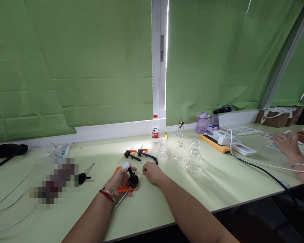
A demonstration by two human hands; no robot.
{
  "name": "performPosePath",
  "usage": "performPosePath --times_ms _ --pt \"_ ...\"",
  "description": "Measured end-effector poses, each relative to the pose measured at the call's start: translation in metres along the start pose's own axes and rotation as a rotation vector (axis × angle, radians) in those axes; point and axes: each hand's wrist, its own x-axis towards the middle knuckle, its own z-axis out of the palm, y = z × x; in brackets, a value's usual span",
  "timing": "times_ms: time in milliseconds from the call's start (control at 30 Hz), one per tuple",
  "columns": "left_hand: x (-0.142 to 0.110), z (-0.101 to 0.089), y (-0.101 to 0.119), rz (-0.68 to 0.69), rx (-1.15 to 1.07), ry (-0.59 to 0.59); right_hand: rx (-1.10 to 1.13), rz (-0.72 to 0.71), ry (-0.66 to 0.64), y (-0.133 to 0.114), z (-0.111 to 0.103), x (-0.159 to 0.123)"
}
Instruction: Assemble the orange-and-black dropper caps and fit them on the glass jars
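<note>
My left hand (119, 180) is wrapped around a black-and-orange part with a thin metal rod (133, 180). The rod points down toward the table's front, and a small whitish translucent piece (126, 166) sits at the top near the thumb. To its right, my right hand (152, 172) is low over the table with fingers curled together; whatever is in them is hidden. Just beyond it lie two similar black-and-orange parts with rods (131, 153) (145, 153). Farther left, a black part with a metal rod (83, 177) lies on the table.
Several clear glass jars (193, 162) stand to the right, near a water bottle (155, 130). Behind are a purple bottle (202, 123) and an orange power strip (215, 143) with cables. At far right another person's hands (286, 143) handle papers. A blurred patch covers the left.
</note>
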Motion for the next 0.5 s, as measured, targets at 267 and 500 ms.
performPosePath --times_ms 267,500 --pt "-0.003 0.001 0.001 0.010 0.033 -0.026 0.114 0.001 0.030 -0.003 -0.002 -0.008" --pt "-0.002 -0.001 -0.002 0.008 0.095 -0.094 1.033 0.067 -0.064 -0.017 -0.009 -0.011"
